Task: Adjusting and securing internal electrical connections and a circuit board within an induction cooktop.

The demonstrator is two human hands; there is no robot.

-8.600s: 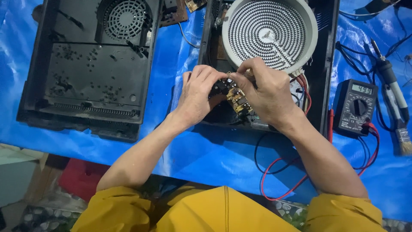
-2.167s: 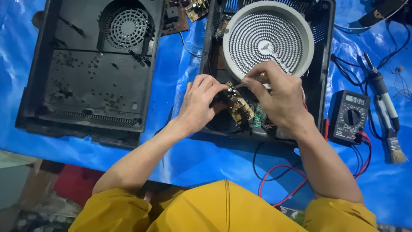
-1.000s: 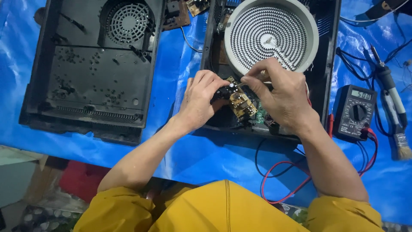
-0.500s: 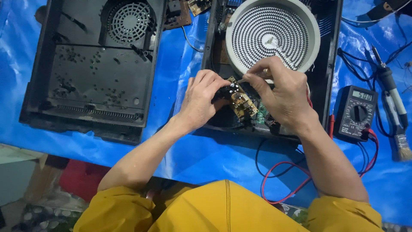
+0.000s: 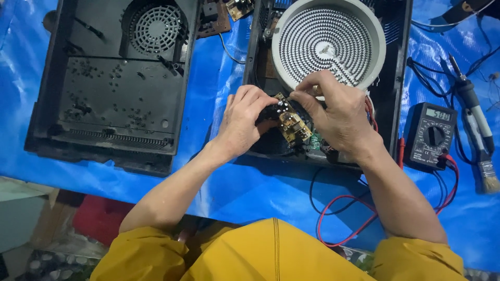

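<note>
Right now the circuit board [image 5: 291, 124] sits between both hands, over the front edge of the open cooker [image 5: 396, 78], just below the round coil [image 5: 329, 46]. Its long axis runs diagonally, upper left to lower right. The left hand [image 5: 245, 119] pinches its upper-left end with curled fingers; the right hand [image 5: 336, 112] pinches its top edge, fingertips together.

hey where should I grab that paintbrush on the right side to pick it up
Grip the paintbrush by its slim handle, coming from above, fingers across its width. It lies flat on the blue sheet, bristles toward you, with a soldering iron close alongside.
</note>
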